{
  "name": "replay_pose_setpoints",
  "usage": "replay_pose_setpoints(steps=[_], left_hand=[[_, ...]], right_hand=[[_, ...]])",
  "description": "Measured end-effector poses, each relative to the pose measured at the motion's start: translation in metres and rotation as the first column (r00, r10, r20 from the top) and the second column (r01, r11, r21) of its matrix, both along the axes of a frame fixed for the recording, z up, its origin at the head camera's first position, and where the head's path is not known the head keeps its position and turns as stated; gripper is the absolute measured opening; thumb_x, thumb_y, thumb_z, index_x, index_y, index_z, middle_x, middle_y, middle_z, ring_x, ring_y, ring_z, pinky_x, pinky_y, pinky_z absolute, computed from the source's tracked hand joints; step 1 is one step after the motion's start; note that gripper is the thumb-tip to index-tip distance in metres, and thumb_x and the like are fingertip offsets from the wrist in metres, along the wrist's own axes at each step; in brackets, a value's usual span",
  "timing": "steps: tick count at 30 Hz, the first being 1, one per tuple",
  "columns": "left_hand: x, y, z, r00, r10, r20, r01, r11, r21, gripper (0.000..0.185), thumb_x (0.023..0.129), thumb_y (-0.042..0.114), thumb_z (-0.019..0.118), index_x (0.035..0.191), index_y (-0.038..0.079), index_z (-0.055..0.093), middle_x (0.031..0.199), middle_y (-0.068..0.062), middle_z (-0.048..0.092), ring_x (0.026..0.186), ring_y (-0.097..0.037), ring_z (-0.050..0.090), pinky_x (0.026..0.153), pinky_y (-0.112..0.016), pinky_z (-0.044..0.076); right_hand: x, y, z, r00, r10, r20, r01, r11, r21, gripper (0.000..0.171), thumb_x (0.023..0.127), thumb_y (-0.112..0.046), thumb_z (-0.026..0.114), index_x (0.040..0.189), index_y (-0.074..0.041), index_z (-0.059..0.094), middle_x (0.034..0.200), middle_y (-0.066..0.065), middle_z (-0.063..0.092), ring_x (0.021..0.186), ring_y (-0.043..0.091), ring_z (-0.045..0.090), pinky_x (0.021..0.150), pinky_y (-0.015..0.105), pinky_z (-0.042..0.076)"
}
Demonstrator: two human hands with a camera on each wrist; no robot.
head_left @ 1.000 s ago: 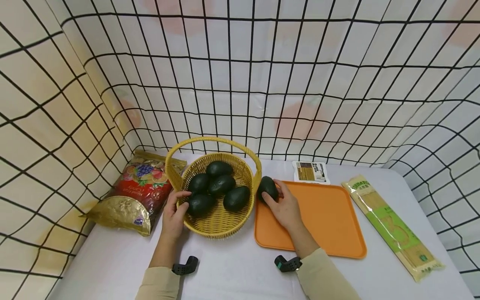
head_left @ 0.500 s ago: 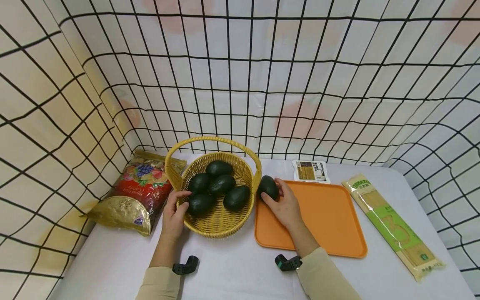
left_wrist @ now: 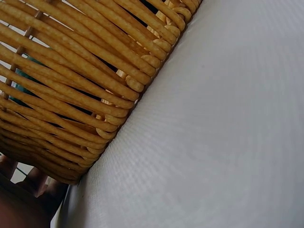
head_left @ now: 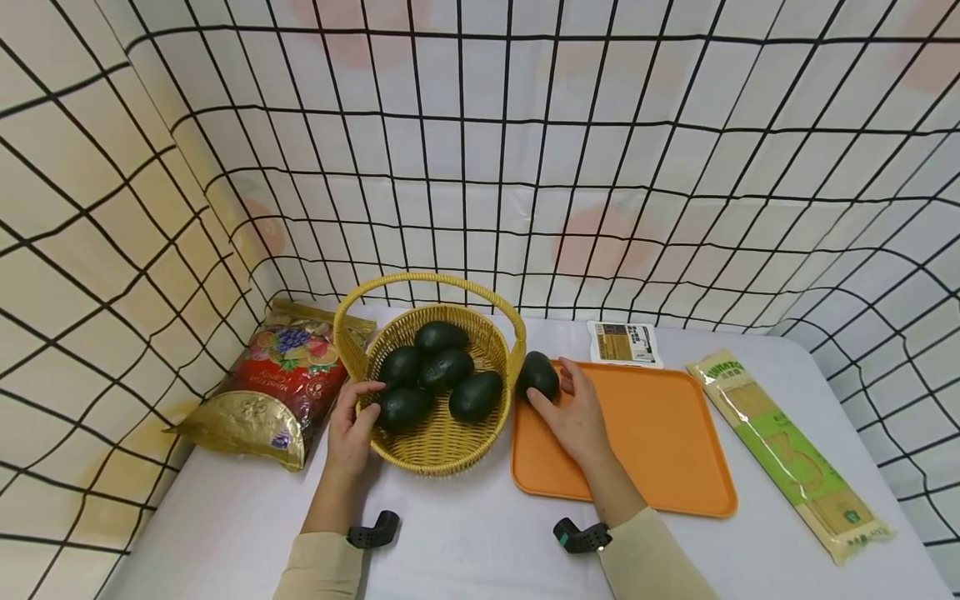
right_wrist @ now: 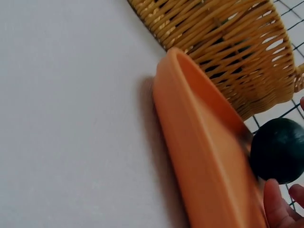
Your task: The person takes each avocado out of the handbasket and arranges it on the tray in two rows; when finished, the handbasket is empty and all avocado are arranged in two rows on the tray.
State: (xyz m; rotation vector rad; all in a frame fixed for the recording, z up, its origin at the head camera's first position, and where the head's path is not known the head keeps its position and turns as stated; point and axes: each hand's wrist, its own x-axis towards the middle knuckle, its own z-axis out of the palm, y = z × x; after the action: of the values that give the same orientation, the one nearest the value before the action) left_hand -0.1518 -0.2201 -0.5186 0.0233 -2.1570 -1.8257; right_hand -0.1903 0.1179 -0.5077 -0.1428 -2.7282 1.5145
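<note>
Right hand (head_left: 577, 417) curls grip round avocado (head_left: 537, 376) at orange tray (head_left: 660, 433) corner, beside basket (head_left: 438, 450). Left hand (head_left: 351, 429) grips basket rim. Seems placing step; next likely needs gentle release.

White cloth-covered table (head_left: 465, 542) bearing woven yellow wicker basket (head_left: 442, 442), flat orange plastic tray (head_left: 660, 442), red-gold candy bag (head_left: 270, 392), long noodle packet (head_left: 787, 454), small white packet (head_left: 624, 343).

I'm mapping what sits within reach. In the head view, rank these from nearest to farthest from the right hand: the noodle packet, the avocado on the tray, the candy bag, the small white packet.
From the right hand:
1. Avocado, held at the tray's near-left corner.
2. Small white packet, behind the tray.
3. Noodle packet, at the table's right edge.
4. Candy bag, far left, beyond the basket.
</note>
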Motion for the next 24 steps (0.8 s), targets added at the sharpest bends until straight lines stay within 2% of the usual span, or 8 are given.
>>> replay_pose_setpoints(steps=[3, 6, 9, 12, 16, 19, 21, 24], left_hand=[[0.0, 0.001, 0.002, 1.0, 0.0, 0.005, 0.0, 1.0, -0.001, 0.031, 0.093, 0.001, 0.05, 0.121, 0.002, 0.064, 0.148, -0.011, 0.05, 0.142, -0.025, 0.041, 0.113, -0.027, 0.03], [0.0, 0.001, 0.003, 1.0, 0.003, 0.017, -0.003, 1.0, -0.004, 0.031, 0.093, 0.002, 0.051, 0.121, 0.003, 0.064, 0.149, -0.012, 0.05, 0.144, -0.027, 0.04, 0.118, -0.039, 0.029], [0.0, 0.001, 0.004, 1.0, -0.002, 0.017, 0.002, 1.0, -0.001, 0.031, 0.092, 0.003, 0.051, 0.121, 0.002, 0.064, 0.15, -0.013, 0.049, 0.144, -0.03, 0.039, 0.121, -0.054, 0.025], [0.0, 0.0, 0.003, 1.0, -0.004, 0.018, 0.004, 1.0, -0.002, 0.031, 0.093, 0.004, 0.051, 0.121, 0.003, 0.064, 0.151, -0.014, 0.047, 0.145, -0.032, 0.037, 0.121, -0.061, 0.022], [0.001, 0.0, 0.003, 1.0, -0.005, 0.019, 0.006, 1.0, -0.005, 0.031, 0.093, 0.005, 0.051, 0.122, 0.003, 0.064, 0.152, -0.013, 0.047, 0.146, -0.032, 0.037, 0.121, -0.063, 0.023], [0.0, -0.001, 0.003, 1.0, -0.006, 0.011, 0.006, 1.0, -0.004, 0.031, 0.093, 0.004, 0.051, 0.121, 0.003, 0.064, 0.152, -0.014, 0.047, 0.145, -0.031, 0.038, 0.12, -0.061, 0.024], [0.0, -0.001, 0.002, 1.0, -0.006, 0.005, 0.006, 1.0, -0.001, 0.031, 0.093, 0.003, 0.051, 0.121, 0.002, 0.064, 0.152, -0.013, 0.048, 0.144, -0.029, 0.039, 0.12, -0.057, 0.025], [-0.001, 0.0, 0.002, 1.0, -0.005, 0.001, 0.005, 1.0, 0.006, 0.031, 0.093, 0.001, 0.051, 0.121, 0.001, 0.064, 0.151, -0.013, 0.049, 0.143, -0.027, 0.04, 0.119, -0.051, 0.027]], right_hand=[[0.006, 0.001, 0.008, 0.999, -0.027, -0.028, 0.029, 0.999, 0.041, 0.08, 0.088, -0.047, 0.074, 0.155, -0.021, 0.038, 0.152, 0.012, 0.044, 0.137, 0.035, 0.047, 0.112, 0.055, 0.042], [0.013, 0.002, 0.019, 0.996, -0.051, -0.075, 0.055, 0.997, 0.05, 0.079, 0.088, -0.045, 0.075, 0.154, -0.022, 0.039, 0.152, 0.013, 0.042, 0.129, 0.036, 0.052, 0.105, 0.053, 0.049], [0.02, 0.0, 0.031, 0.988, -0.077, -0.133, 0.078, 0.997, 0.005, 0.076, 0.088, -0.042, 0.077, 0.153, -0.023, 0.041, 0.151, 0.013, 0.043, 0.122, 0.036, 0.055, 0.1, 0.051, 0.052], [0.03, -0.008, 0.044, 0.965, -0.094, -0.243, 0.081, 0.995, -0.06, 0.068, 0.088, -0.033, 0.079, 0.147, -0.02, 0.048, 0.144, 0.012, 0.05, 0.121, 0.032, 0.056, 0.1, 0.047, 0.051], [0.042, -0.024, 0.059, 0.907, -0.072, -0.414, 0.017, 0.991, -0.134, 0.057, 0.086, -0.016, 0.081, 0.138, -0.011, 0.057, 0.127, 0.013, 0.059, 0.115, 0.024, 0.058, 0.096, 0.032, 0.054], [0.049, -0.038, 0.065, 0.877, -0.029, -0.479, -0.061, 0.983, -0.17, 0.053, 0.084, -0.01, 0.081, 0.133, -0.007, 0.06, 0.12, 0.016, 0.061, 0.109, 0.025, 0.061, 0.091, 0.022, 0.055], [0.051, -0.046, 0.065, 0.871, -0.005, -0.491, -0.101, 0.977, -0.188, 0.051, 0.085, -0.01, 0.081, 0.131, -0.006, 0.061, 0.118, 0.015, 0.061, 0.107, 0.028, 0.062, 0.089, 0.021, 0.055], [0.053, -0.058, 0.064, 0.871, 0.031, -0.489, -0.147, 0.969, -0.2, 0.048, 0.086, -0.012, 0.08, 0.13, -0.007, 0.062, 0.115, 0.014, 0.061, 0.105, 0.032, 0.063, 0.089, 0.03, 0.057]])
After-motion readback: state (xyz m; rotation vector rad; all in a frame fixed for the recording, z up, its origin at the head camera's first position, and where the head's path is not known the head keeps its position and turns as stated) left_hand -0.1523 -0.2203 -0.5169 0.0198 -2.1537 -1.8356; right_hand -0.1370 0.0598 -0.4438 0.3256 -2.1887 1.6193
